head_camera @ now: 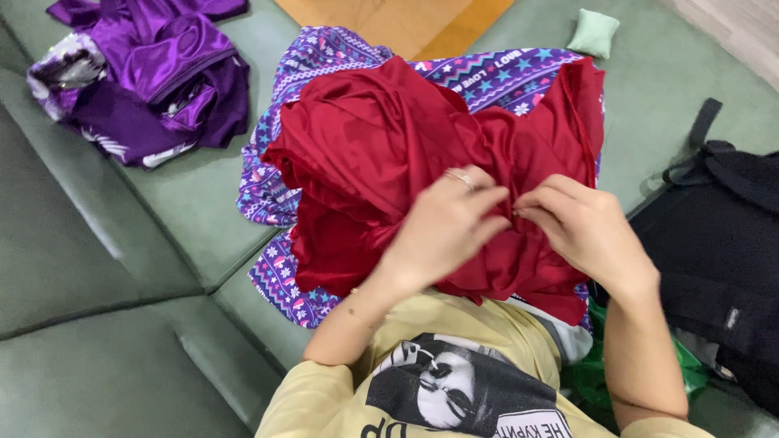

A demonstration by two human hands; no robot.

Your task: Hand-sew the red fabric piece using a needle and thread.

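A crumpled dark red satin garment lies on top of a purple patterned cloth on a grey-green sofa. My left hand, with a ring on one finger, pinches a fold of the red fabric near its middle. My right hand pinches the same fabric right beside it, fingertips almost touching those of the left. Both hands rest on the garment's near half.
A heap of shiny purple clothes lies at the far left of the sofa. A small pale green cushion sits at the back. A black bag is on the right, with something green beside it.
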